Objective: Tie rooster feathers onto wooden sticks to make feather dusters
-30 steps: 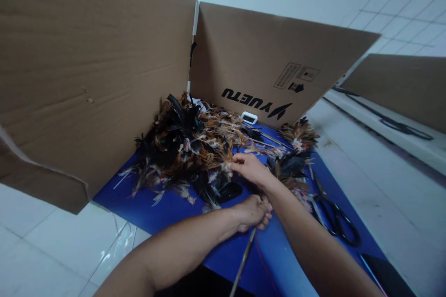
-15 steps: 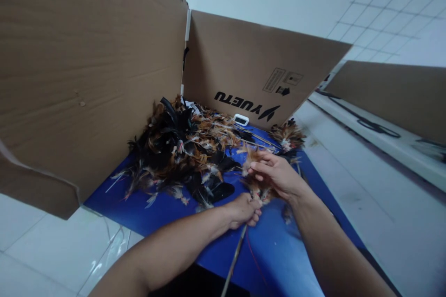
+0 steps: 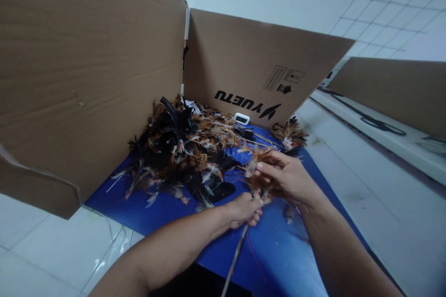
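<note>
Nearest, the left hand [image 3: 244,211] grips a thin stick [image 3: 234,260] with fingers curled tight round it at the blue mat's [image 3: 278,260] near edge; just beyond, the right hand [image 3: 287,177] pinches a small feather bundle [image 3: 258,181] against the stick's top. Only 1 small tuft seems bound on so far; the big feather pile [image 3: 181,148] toward the far left corner, by the cardboard screen [image 3: 251,65], looks unused.

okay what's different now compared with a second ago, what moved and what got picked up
The right hand left the feather pile, drew back toward the left hand and now holds a small tuft of feathers against the bunch there. The scissors seen earlier are now hidden. The left hand kept its grip on the thin stick; pile, blue sheet and cardboard walls unchanged.
</note>
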`<state>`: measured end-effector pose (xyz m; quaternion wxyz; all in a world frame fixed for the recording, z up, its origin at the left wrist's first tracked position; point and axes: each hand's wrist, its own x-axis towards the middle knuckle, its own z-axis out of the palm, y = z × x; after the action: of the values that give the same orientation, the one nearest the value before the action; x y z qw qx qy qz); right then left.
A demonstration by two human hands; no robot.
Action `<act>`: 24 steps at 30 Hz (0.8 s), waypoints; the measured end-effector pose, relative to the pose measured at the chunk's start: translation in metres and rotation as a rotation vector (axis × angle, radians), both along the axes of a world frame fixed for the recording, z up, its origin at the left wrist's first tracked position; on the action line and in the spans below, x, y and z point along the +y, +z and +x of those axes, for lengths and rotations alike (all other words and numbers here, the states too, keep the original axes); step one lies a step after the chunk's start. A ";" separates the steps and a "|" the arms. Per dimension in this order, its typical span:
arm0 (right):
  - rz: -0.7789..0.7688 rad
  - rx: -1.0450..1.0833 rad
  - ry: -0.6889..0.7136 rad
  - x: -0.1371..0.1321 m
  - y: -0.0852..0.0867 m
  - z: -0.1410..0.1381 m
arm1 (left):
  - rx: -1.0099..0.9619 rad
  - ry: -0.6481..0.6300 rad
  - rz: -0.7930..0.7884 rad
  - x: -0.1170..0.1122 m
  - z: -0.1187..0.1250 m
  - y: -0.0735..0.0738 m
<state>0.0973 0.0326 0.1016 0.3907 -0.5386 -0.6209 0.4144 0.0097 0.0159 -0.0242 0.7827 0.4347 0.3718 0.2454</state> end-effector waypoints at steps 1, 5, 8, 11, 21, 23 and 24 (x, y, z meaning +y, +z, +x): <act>0.000 -0.017 0.013 -0.001 -0.001 -0.001 | -0.001 0.001 -0.004 0.000 0.000 0.000; -0.030 -0.060 0.052 -0.003 -0.007 -0.002 | -0.032 -0.007 0.005 0.000 0.001 -0.002; -0.079 -0.078 0.060 -0.003 -0.013 -0.003 | -0.029 0.001 0.003 0.000 0.003 -0.003; -0.088 -0.116 0.087 -0.003 -0.019 -0.007 | 0.003 0.012 -0.020 0.000 0.004 -0.001; 0.097 -0.212 0.113 0.035 -0.040 -0.041 | 0.059 0.002 -0.057 -0.002 0.001 0.013; 0.311 -0.387 0.067 0.044 -0.042 -0.053 | 0.054 0.011 -0.061 -0.002 0.002 0.009; 0.407 -0.456 0.073 0.047 -0.042 -0.062 | 0.040 0.024 -0.065 -0.002 0.002 0.007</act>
<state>0.0353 0.0792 0.0593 0.3261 -0.5057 -0.7817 0.1639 0.0122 0.0144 -0.0167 0.7859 0.4092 0.4003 0.2339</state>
